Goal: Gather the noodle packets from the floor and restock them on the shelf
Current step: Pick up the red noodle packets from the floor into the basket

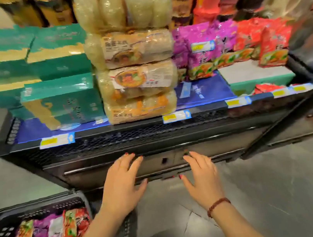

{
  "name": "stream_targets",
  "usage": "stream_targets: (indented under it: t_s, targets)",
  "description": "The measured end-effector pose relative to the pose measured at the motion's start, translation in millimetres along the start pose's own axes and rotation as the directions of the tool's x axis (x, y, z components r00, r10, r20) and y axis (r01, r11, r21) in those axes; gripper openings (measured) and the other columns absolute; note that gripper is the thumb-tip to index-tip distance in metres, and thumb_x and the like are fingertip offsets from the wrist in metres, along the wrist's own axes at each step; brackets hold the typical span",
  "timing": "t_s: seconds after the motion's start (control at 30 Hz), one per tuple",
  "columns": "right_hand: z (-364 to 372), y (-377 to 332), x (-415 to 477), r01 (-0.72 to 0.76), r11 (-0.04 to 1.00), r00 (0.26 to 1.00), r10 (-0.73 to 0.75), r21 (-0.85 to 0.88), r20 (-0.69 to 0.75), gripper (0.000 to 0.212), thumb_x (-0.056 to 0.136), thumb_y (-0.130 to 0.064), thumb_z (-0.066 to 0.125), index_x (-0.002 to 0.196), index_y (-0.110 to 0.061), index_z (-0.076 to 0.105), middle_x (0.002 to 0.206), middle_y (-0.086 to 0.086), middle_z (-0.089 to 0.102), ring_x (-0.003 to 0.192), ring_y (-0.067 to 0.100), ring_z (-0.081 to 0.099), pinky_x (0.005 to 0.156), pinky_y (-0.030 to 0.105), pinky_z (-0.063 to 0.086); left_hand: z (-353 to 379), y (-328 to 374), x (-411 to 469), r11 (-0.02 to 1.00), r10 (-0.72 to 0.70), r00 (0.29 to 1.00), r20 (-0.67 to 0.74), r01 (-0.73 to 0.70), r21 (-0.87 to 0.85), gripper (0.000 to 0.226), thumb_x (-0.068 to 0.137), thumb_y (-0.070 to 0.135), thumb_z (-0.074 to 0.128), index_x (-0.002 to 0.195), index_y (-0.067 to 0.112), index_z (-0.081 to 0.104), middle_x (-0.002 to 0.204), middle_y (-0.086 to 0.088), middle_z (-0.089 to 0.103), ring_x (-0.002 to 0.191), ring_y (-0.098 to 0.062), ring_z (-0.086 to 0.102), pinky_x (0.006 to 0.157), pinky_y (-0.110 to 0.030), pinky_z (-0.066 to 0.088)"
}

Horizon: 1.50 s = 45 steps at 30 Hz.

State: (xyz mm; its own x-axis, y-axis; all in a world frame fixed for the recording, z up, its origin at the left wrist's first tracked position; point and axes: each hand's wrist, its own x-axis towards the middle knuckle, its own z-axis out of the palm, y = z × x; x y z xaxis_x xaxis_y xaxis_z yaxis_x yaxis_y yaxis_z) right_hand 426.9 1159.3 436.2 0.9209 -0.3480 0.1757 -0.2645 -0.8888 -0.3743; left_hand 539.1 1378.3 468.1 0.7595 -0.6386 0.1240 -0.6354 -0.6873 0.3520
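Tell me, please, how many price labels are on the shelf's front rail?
5 price labels: one under the teal boxes, one under the clear noodle stack, three at the right. More may be hidden.

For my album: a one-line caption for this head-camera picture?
Open left hand and right hand hover before the shelf, a black basket of noodle packets beside them.

Left hand (121, 186): lower centre of frame, palm down, fingers straight and spread, empty.
Right hand (202, 178): just right of it, apart, fingers extended, empty.
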Motion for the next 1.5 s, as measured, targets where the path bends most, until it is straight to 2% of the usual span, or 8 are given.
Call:
stream_targets:
  t_s: [0.23,0.33,0.57,0.67,0.93,1.13,1.23,1.5]
  targets:
    - [-103,154,-60,-0.306,0.951,0.944,0.296,-0.046,-0.148,0.05,0.082,-0.038,0.065,0.127,-0.019,0.057,0.134,0.004,0.054,0.121,0.027,0.05,0.098,0.042,0.045,59,180,79,0.945,0.325,0.944,0.061,-0.322,-0.053,0.058,0.076,0.042,0.059,0.123,0.009,0.063,0.123,-0.014,0.061,0.112,-0.036,0.058,0.09,-0.047,0.053]
    - [-141,207,-90,-0.428,0.903,0.884,0.407,-0.047,-0.231,0.05,0.08,-0.034,0.069,0.125,-0.019,0.058,0.132,0.005,0.056,0.12,0.027,0.05,0.099,0.041,0.044,85,252,102,0.881,0.473,0.876,0.097,-0.467,-0.074,0.059,0.076,0.046,0.052,0.121,0.009,0.064,0.12,-0.013,0.062,0.11,-0.034,0.058,0.086,-0.045,0.053]
    - [-202,301,-147,-0.676,0.737,0.689,0.629,-0.007,-0.36,0.049,0.083,-0.033,0.066,0.126,-0.013,0.057,0.131,0.007,0.056,0.119,0.026,0.048,0.099,0.043,0.046,132,378,157,0.726,0.687,0.703,0.186,-0.677,-0.124,0.06,0.07,0.032,0.08,0.123,0.009,0.064,0.12,-0.012,0.063,0.112,-0.035,0.058,0.088,-0.046,0.052]
    - [-217,332,-157,-0.753,0.658,0.603,0.68,-0.014,-0.417,0.05,0.081,-0.032,0.071,0.125,-0.013,0.059,0.128,0.008,0.058,0.116,0.028,0.053,0.097,0.042,0.046,152,423,186,0.666,0.744,0.638,0.197,-0.729,-0.158,0.061,0.069,0.028,0.083,0.123,0.009,0.064,0.12,-0.01,0.064,0.111,-0.033,0.058,0.088,-0.044,0.051]
    - [-257,430,-120,-0.865,0.501,0.446,0.765,-0.005,-0.464,0.049,0.084,-0.034,0.068,0.129,-0.017,0.056,0.13,0.001,0.057,0.12,0.024,0.05,0.097,0.037,0.042,219,537,298,0.453,0.892,0.434,0.13,-0.848,-0.277,0.06,0.079,0.046,0.051,0.122,0.007,0.064,0.116,-0.011,0.064,0.108,-0.03,0.057,0.085,-0.04,0.052]
    - [-293,499,-90,-0.921,0.39,0.341,0.804,0.001,-0.487,0.049,0.082,-0.031,0.071,0.126,-0.016,0.057,0.128,0.003,0.058,0.117,0.027,0.053,0.094,0.039,0.044,251,624,382,0.323,0.945,0.292,0.146,-0.901,-0.291,0.058,0.071,0.033,0.074,0.121,0.005,0.065,0.113,-0.015,0.064,0.103,-0.035,0.062,0.084,-0.041,0.053]
    - [-305,531,-87,-0.936,0.351,0.299,0.82,0.017,-0.488,0.049,0.081,-0.029,0.073,0.125,-0.014,0.059,0.126,0.005,0.059,0.116,0.028,0.054,0.095,0.04,0.045,271,662,403,0.305,0.95,0.266,0.165,-0.908,-0.289,0.063,0.067,0.028,0.085,0.122,0.005,0.065,0.114,-0.015,0.064,0.105,-0.035,0.06,0.085,-0.04,0.052]
    - [-341,660,-101,-0.95,0.306,0.253,0.873,0.062,-0.416,0.051,0.086,-0.032,0.067,0.132,-0.016,0.053,0.136,0.004,0.053,0.125,0.027,0.047,0.101,0.038,0.039,348,771,438,0.275,0.951,0.215,0.222,-0.916,-0.291,0.064,0.072,0.036,0.081,0.127,0.009,0.061,0.119,-0.012,0.062,0.111,-0.034,0.057,0.086,-0.045,0.055]
